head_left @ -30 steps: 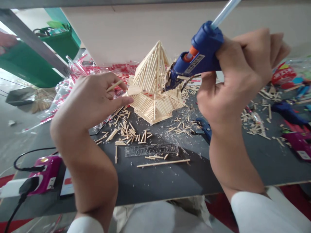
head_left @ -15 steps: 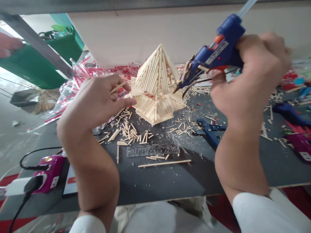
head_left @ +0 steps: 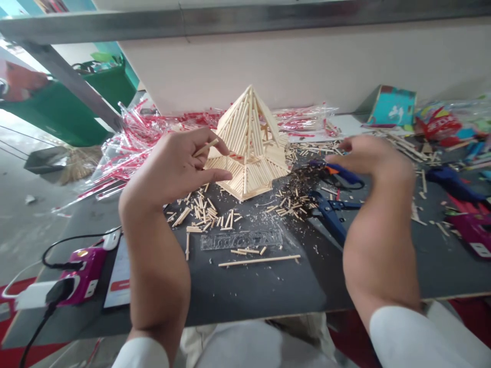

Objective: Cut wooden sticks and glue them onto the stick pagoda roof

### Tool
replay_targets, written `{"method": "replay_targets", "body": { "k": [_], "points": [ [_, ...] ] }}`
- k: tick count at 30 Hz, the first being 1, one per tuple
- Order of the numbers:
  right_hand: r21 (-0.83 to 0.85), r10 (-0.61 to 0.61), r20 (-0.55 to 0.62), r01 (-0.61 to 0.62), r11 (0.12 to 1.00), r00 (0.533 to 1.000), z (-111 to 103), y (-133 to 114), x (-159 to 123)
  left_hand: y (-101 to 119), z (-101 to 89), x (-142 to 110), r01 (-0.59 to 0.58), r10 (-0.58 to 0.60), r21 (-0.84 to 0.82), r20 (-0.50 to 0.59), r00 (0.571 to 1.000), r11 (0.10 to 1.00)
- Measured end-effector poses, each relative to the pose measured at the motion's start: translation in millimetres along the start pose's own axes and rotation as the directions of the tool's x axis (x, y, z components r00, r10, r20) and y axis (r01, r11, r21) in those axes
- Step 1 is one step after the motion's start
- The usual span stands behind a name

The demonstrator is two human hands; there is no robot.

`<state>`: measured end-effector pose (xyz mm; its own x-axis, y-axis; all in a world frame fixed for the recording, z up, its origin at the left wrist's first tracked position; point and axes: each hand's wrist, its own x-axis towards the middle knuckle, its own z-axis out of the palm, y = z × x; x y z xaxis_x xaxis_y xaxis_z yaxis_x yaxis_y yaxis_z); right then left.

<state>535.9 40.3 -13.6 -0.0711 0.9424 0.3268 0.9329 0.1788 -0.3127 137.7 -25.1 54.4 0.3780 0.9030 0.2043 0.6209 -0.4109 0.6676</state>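
Note:
My left hand (head_left: 172, 163) is beside the left side of a wooden stick model (head_left: 249, 133), a pointed tower on a wide slatted base. A short wooden stick (head_left: 206, 147) is tucked between its curled fingers, while the thumb and index finger stand apart. On the right, my right hand (head_left: 374, 156) is just above a blue glue gun (head_left: 347, 176), thumb and fingers apart. The gun lies on the tabletop, its dark, crusted nozzle end toward the model and blurred. Blue pliers (head_left: 332, 217) lie in front of the gun.
Cut stick pieces (head_left: 203, 209) are scattered before the model, with a clear ruler (head_left: 241, 239) and a long stick (head_left: 261, 260) nearer. A purple power strip (head_left: 85, 273) and a phone (head_left: 118, 281) are at left. Red-and-clear plastic wrappers (head_left: 138, 138) line the back.
My right hand has lowered the glue gun from beside the model onto the table and let go. My left hand has shifted right, closer to the model, keeping the short stick.

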Motion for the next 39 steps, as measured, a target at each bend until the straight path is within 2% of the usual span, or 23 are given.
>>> {"method": "replay_targets", "body": {
  "k": [1,2,3,4,6,7,9,11,13,18,21,25,32,39],
  "points": [
    [-0.009,0.047,-0.045,-0.047,0.999,0.998,-7.5,-21.1,-3.1,2.0,2.5,0.8,-0.014,0.014,-0.016,-0.008,1.000,1.000],
    [0.088,0.036,-0.065,-0.031,0.996,0.997,-15.1,-45.3,-7.7,4.2,5.2,1.7,-0.033,0.032,-0.023,-0.023,0.999,0.999],
    [0.257,0.006,-0.058,0.009,0.966,0.998,-21.9,-70.8,-13.6,6.6,8.0,2.6,-0.056,0.055,-0.024,-0.041,0.998,0.998],
    [0.415,-0.021,-0.061,0.045,0.909,0.998,-26.8,-95.5,-20.2,9.2,10.9,3.5,-0.080,0.079,-0.019,-0.061,0.995,0.997],
    [0.570,-0.108,-0.016,0.098,0.816,0.994,-29.4,-137.2,-33.5,14.2,16.6,5.4,-0.119,0.118,0.003,-0.113,0.987,0.993],
    [0.613,-0.133,0.020,0.093,0.785,0.991,-27.1,-152.2,-38.8,16.3,19.2,6.3,-0.130,0.131,0.015,-0.140,0.981,0.991],
    [0.746,-0.161,0.058,0.064,0.663,0.985,-18.2,-169.8,-45.3,19.2,23.5,8.0,-0.144,0.149,0.038,-0.186,0.971,0.989],
    [0.848,-0.174,0.088,0.018,0.529,0.981,-8.1,-174.1,-46.3,19.8,26.8,9.6,-0.160,0.164,0.040,-0.197,0.967,0.986],
    [0.893,-0.179,0.105,-0.013,0.450,0.978,-0.9,-171.9,-44.3,19.2,29.3,10.8,-0.182,0.183,0.023,-0.183,0.966,0.983],
    [0.913,-0.197,0.128,-0.038,0.407,0.972,3.9,-167.6,-39.9,20.9,32.7,13.0,-0.206,0.209,0.033,-0.195,0.958,0.978],
    [0.929,-0.206,0.128,-0.045,0.366,0.970,6.1,-168.9,-39.0,22.9,33.5,14.1,-0.196,0.204,0.066,-0.167,0.965,0.978],
    [0.950,-0.208,0.107,-0.038,0.311,0.972,11.4,-169.9,-37.4,15.6,35.1,15.9,-0.235,0.239,0.040,-0.188,0.953,0.971],
    [0.933,-0.178,-0.010,0.073,0.352,0.984,15.2,-169.5,-38.2,-6.6,38.0,26.7,-0.357,0.324,-0.117,-0.235,0.917,0.927],
    [0.862,-0.219,-0.105,0.199,0.466,0.970,16.9,-167.3,-41.5,-5.0,36.8,24.9,-0.317,0.293,-0.125,-0.179,0.939,0.940]
  ]
}}
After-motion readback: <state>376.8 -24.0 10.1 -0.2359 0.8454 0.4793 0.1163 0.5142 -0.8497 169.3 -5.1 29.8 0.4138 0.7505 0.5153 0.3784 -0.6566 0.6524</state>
